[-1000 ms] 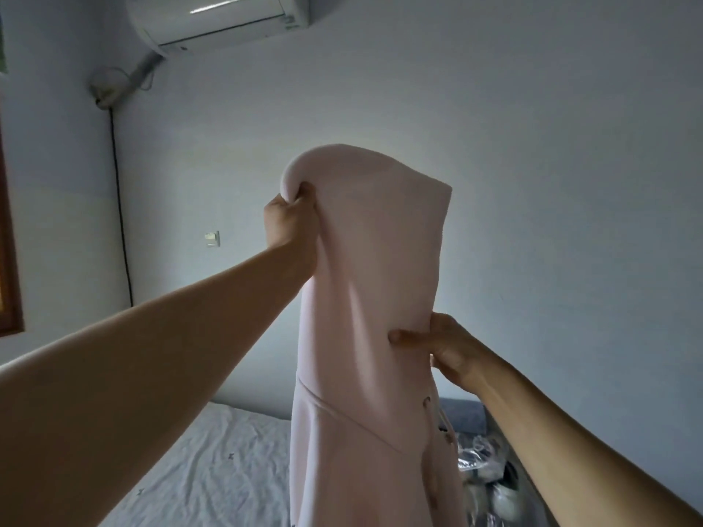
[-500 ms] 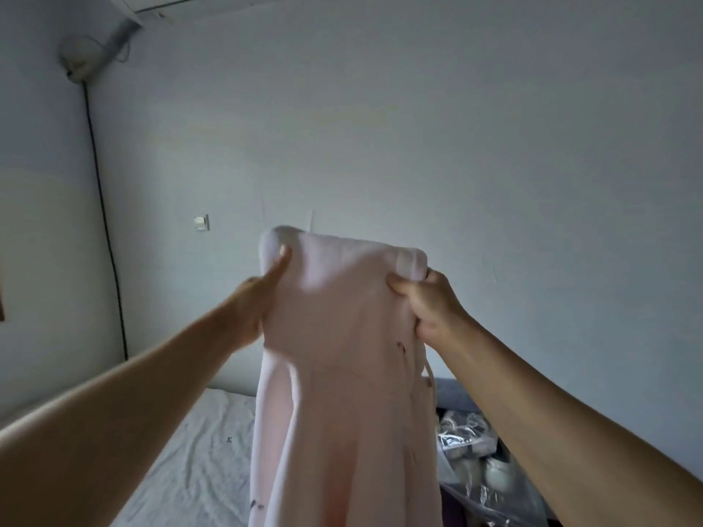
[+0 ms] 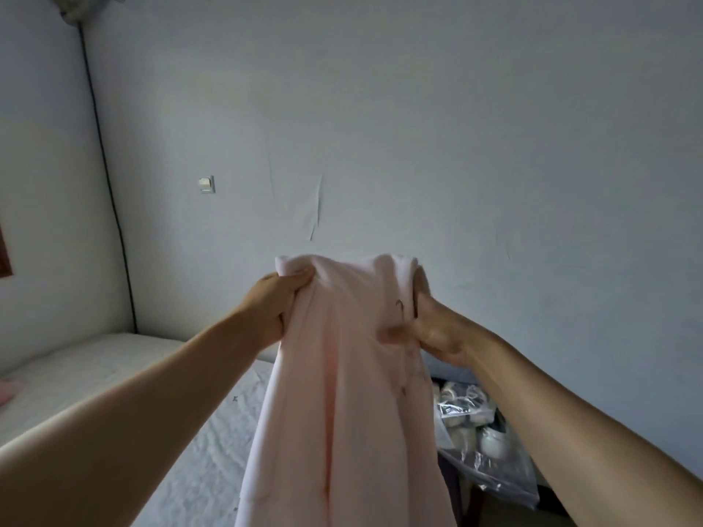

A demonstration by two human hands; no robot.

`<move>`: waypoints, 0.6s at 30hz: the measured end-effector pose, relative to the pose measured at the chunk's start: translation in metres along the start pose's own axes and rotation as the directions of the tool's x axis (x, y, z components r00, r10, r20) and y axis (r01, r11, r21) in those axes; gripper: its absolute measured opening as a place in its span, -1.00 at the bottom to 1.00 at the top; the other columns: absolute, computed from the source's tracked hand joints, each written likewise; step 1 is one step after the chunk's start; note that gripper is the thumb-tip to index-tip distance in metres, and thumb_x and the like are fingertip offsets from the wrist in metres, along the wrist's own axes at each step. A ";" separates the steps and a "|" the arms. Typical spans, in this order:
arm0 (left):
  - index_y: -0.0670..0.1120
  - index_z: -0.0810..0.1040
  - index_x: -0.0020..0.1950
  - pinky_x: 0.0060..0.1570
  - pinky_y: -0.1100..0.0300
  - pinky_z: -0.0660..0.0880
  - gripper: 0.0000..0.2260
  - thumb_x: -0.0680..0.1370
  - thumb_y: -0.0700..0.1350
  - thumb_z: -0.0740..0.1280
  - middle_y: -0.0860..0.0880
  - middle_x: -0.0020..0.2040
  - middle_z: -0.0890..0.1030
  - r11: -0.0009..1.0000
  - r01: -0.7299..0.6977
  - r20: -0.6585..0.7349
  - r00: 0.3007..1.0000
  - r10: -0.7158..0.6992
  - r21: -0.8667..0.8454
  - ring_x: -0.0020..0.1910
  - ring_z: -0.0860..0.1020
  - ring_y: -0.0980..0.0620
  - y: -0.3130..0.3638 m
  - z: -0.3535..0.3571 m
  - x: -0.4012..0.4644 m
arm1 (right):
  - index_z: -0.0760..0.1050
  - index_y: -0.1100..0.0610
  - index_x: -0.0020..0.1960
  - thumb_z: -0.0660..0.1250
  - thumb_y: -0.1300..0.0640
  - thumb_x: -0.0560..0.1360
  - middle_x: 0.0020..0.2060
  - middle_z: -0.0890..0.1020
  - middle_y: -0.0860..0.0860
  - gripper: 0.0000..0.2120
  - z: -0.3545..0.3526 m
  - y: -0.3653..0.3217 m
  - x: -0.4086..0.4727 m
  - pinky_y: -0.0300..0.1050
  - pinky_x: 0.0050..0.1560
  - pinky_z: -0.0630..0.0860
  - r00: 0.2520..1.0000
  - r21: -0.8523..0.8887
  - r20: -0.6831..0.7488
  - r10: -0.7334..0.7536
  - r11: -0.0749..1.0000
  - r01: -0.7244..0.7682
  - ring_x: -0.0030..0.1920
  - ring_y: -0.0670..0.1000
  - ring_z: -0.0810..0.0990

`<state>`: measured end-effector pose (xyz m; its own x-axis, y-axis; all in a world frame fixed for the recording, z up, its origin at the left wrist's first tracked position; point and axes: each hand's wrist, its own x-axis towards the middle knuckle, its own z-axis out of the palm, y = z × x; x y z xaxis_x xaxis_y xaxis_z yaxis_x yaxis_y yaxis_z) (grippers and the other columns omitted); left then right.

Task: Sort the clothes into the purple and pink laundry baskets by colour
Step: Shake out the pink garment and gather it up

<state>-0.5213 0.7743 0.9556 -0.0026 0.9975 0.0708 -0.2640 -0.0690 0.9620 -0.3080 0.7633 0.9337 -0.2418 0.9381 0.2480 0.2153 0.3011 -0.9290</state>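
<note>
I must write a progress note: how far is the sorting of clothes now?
Done: cannot tell, since no basket is in view. In hand: the left hand and right hand both grip the top of a pale pink garment, held up above the bed. Left: putting this garment into a basket.
</note>
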 end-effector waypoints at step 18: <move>0.03 0.47 0.32 -0.09 0.26 0.37 -0.40 0.32 -0.24 0.52 -0.04 0.13 0.60 0.308 -0.230 0.160 0.958 0.238 0.923 0.04 0.53 -0.05 -0.023 -0.053 0.008 | 0.58 0.01 -0.10 0.23 0.36 0.55 -0.20 0.58 0.06 -0.71 0.024 -0.010 0.031 -0.17 -0.13 0.43 0.933 -0.028 -0.354 -0.066 0.998 0.060 -0.22 -0.02 0.50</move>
<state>-0.5659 0.7842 0.9201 0.0887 0.9368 0.3385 0.8095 -0.2658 0.5235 -0.3407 0.7856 0.9440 0.0949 0.9158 0.3903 0.2265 0.3619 -0.9043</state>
